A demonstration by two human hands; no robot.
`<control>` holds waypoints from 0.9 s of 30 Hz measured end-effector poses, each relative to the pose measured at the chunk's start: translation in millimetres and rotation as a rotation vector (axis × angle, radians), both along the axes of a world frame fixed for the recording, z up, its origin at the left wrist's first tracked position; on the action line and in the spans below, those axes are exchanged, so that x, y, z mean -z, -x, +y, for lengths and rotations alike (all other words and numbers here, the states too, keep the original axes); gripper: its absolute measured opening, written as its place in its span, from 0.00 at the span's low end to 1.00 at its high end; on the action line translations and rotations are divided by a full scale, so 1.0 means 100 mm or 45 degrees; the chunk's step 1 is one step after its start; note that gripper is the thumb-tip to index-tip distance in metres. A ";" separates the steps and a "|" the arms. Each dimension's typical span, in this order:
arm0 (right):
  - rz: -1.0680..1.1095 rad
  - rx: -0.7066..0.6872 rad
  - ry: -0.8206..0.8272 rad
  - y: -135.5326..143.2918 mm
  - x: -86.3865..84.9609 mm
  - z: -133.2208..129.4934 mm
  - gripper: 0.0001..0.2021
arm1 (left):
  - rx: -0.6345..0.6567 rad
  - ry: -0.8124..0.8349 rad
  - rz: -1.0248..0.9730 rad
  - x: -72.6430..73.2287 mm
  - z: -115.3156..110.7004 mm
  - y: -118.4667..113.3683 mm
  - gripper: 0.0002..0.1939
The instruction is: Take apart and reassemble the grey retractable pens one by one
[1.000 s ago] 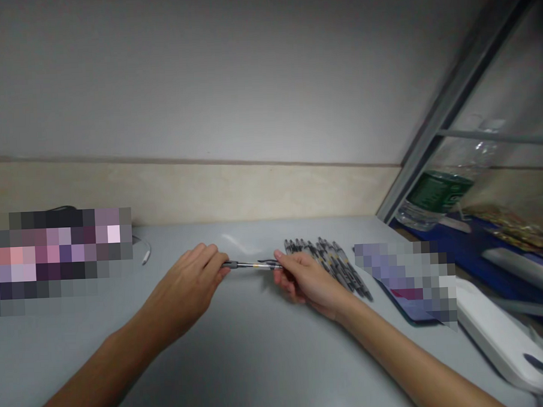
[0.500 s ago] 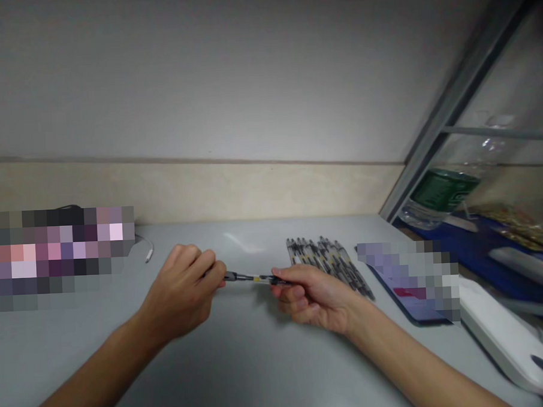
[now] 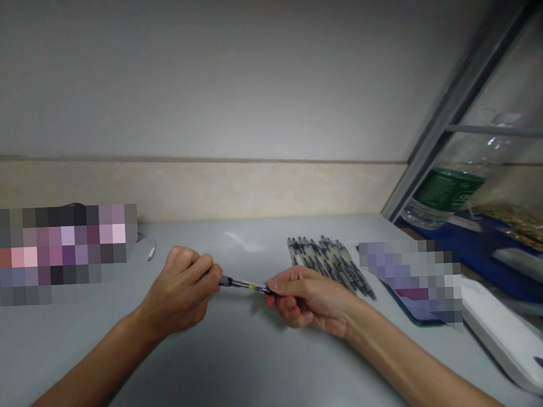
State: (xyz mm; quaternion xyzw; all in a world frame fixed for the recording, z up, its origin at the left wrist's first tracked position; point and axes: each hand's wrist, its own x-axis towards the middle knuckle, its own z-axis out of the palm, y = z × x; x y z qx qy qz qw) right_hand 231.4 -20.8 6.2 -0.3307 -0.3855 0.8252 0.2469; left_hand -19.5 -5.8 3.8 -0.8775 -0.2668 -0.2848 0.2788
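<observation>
A clear-barrelled pen [image 3: 241,284] with dark ends and a small yellow mark spans the gap between my hands, above the grey table. My left hand [image 3: 185,288] is closed round its dark grip end, and the fingers hide the tip. The clip end is pinched between thumb and fingers of my right hand [image 3: 307,298]. From left to right the pen slopes slightly down toward me. Behind my right hand several similar pens [image 3: 330,264] lie side by side on the table, partly covered by that hand.
Right of the pens lies a phone [image 3: 410,299], partly blurred out, with a long white device [image 3: 506,337] beside it. Beyond the metal frame [image 3: 399,189] is a green-labelled plastic bottle [image 3: 448,187]. A white cable end [image 3: 151,252] and a pixelated object [image 3: 61,245] are at left.
My right hand has moved slightly left and its end of the pen has dipped, so the pen is more tilted. Both hands keep hold of it.
</observation>
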 end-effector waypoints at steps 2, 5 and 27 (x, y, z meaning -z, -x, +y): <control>-0.101 0.019 -0.130 0.03 0.01 -0.02 0.10 | 0.001 0.016 0.028 0.02 0.01 0.01 0.07; -0.330 0.131 -0.487 0.08 0.02 -0.06 0.10 | -0.020 0.059 0.027 0.04 0.04 0.01 0.08; -0.922 0.659 -1.475 -0.08 -0.01 0.07 0.10 | -0.150 0.876 -0.702 0.07 0.03 -0.15 0.09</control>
